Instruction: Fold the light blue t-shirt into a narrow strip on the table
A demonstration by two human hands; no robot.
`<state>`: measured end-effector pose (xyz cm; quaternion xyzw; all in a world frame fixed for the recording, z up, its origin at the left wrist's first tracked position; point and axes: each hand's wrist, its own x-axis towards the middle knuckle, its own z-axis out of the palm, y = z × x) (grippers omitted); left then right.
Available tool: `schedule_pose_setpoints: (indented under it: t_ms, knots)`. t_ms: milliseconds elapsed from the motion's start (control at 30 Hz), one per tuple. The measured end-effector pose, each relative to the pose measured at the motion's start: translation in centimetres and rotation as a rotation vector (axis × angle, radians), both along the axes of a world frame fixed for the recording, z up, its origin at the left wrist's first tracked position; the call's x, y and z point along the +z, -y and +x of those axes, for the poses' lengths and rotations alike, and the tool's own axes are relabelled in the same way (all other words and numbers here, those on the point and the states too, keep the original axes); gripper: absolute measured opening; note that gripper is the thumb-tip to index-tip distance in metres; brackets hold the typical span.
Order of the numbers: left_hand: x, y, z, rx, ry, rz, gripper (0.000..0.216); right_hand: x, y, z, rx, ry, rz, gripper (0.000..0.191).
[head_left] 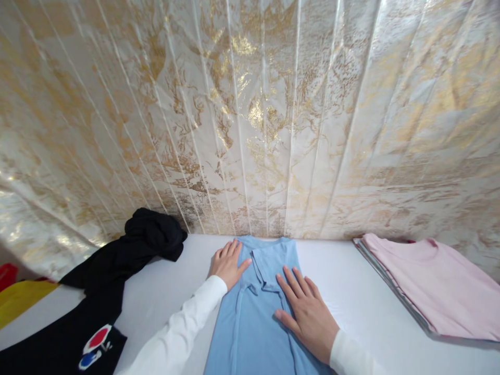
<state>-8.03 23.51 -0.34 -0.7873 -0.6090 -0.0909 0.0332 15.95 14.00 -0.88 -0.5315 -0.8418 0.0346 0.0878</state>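
Observation:
A light blue collared shirt [253, 312] lies folded lengthwise on the white table [344, 281], collar toward the wall. My left hand [227, 264] lies flat with fingers stretched out on the shirt's upper left edge, near the collar. My right hand [308, 312] rests flat on the shirt's right side below the collar, fingers spread. Both arms wear white sleeves. Neither hand holds anything.
A black garment [117, 271] with a red and blue print is heaped at the left. A yellow cloth [19, 299] and a red one [7, 275] lie at the far left. A folded pink shirt [437, 286] tops a stack at the right. A gold-patterned wall covering [250, 114] rises behind.

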Motion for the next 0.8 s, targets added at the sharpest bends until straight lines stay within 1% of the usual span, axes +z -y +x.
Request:
schedule_pose_setpoints:
  t_ms: [67, 133, 267, 333, 433, 533, 600, 667, 733, 800]
  knots:
    - [0.2, 1.1, 0.4, -0.012, 0.006, 0.005, 0.058, -0.1, -0.8, 0.9, 0.011, -0.022, 0.018, 0.063]
    - [0.8, 2.5, 0.9, -0.087, 0.012, 0.012, 0.058, -0.1, -1.9, 1.9, -0.003, -0.037, 0.064, 0.058]
    - [1.8, 5.6, 2.7, -0.396, 0.039, 0.02, 0.057, -0.4, -3.4, 2.8, -0.012, -0.02, 0.169, 0.056]
    - [1.7, 6.8, 3.5, -0.492, 0.035, -0.014, 0.058, -0.6, -3.5, 2.6, 0.018, -0.009, 0.184, 0.057]
    - [1.0, 7.8, 4.3, -0.528, 0.02, -0.056, 0.061, -0.8, -3.2, 2.1, 0.019, 0.014, 0.158, 0.057]
    - [0.3, 7.9, 4.3, -0.489, 0.027, -0.056, 0.059, -0.9, -3.3, 1.8, -0.019, 0.025, 0.125, 0.057]
    - [0.2, 8.0, 4.1, -0.453, 0.041, -0.045, 0.059, -0.8, -3.5, 1.8, -0.032, 0.019, 0.116, 0.057]
    - [0.6, 8.5, 4.0, -0.449, 0.059, -0.023, 0.058, -0.6, -3.3, 1.9, -0.033, 0.007, 0.116, 0.056]
    - [1.3, 9.5, 4.0, -0.529, 0.076, 0.008, 0.055, -0.5, -2.5, 2.3, -0.009, -0.012, 0.126, 0.055]
    - [2.0, 10.8, 4.2, -0.69, 0.083, 0.02, 0.052, -0.5, -0.9, 2.7, 0.038, -0.026, 0.148, 0.054]
